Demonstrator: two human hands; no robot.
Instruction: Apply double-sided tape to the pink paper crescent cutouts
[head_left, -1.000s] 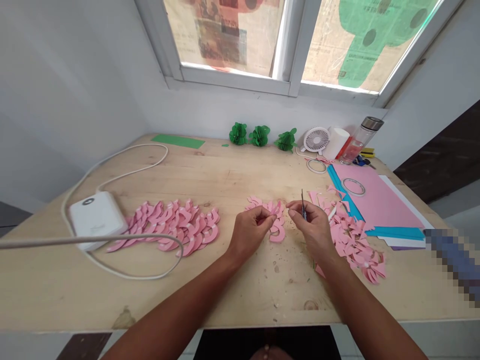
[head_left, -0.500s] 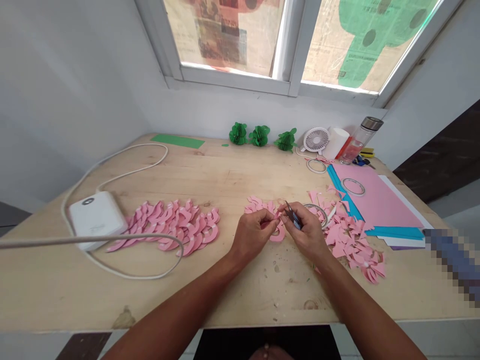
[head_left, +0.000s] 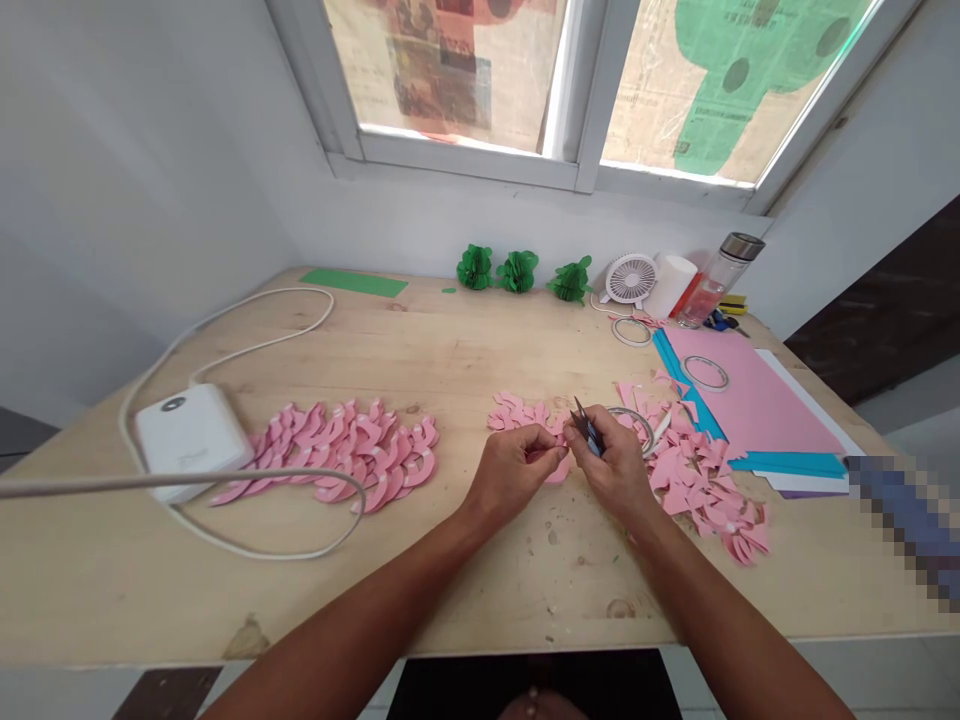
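Our hands have come together over one small pink piece.
Our left hand [head_left: 510, 470] pinches the pink piece [head_left: 558, 446], thumb and fingertip closed, between the left stack of curved pieces [head_left: 375, 455] and the right scraps [head_left: 694, 480]; our right hand [head_left: 619, 475] curls round the scissors [head_left: 593, 438], its fingertips beside the piece, though we can't tell whether they grip it. Both hands seem to be working that piece, a fiddly fingertip step.

There are three green paper ornaments [head_left: 517, 272], three rings [head_left: 726, 379], two hands [head_left: 512, 470], one fan [head_left: 631, 279] and one bottle [head_left: 721, 279].
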